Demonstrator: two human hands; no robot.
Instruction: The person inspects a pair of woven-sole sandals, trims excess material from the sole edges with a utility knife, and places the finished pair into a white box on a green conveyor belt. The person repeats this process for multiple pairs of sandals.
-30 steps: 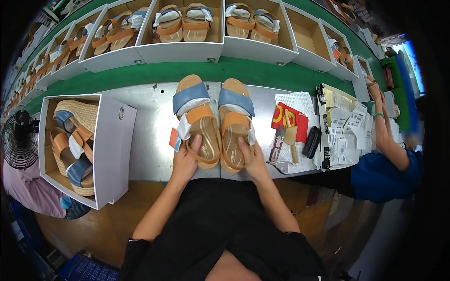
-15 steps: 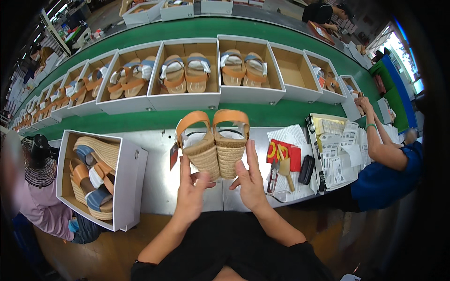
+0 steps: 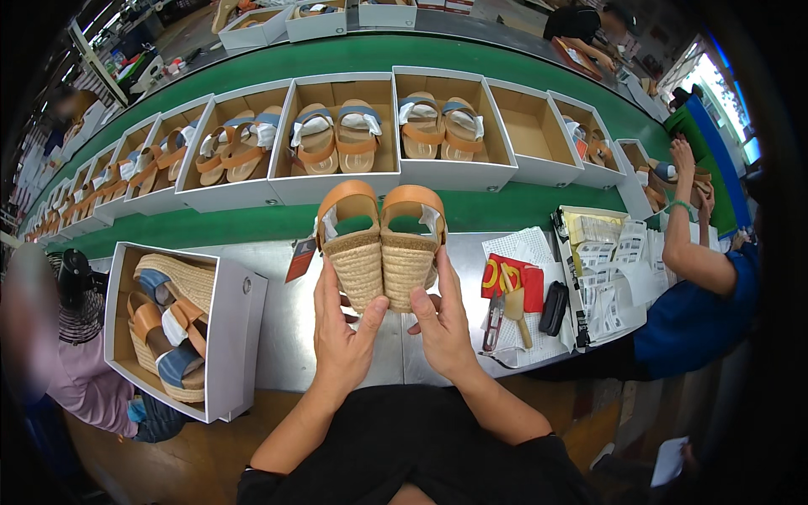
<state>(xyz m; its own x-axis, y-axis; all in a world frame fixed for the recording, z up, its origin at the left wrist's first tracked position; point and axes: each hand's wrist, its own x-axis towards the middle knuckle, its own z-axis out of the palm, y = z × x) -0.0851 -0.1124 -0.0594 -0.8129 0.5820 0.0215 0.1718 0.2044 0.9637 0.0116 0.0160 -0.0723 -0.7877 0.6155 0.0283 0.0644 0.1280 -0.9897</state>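
While boxed sandals (image 3: 337, 139) ride the green conveyor (image 3: 505, 59) behind the steel table (image 3: 286, 328), left hand (image 3: 345, 337) and right hand (image 3: 442, 324) grip raised wedge sandals (image 3: 383, 244).

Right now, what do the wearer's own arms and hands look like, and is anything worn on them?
Both forearms are bare to the elbow. The left hand and right hand wear no gloves, rings, watch or bands that show. A black garment covers the body below.
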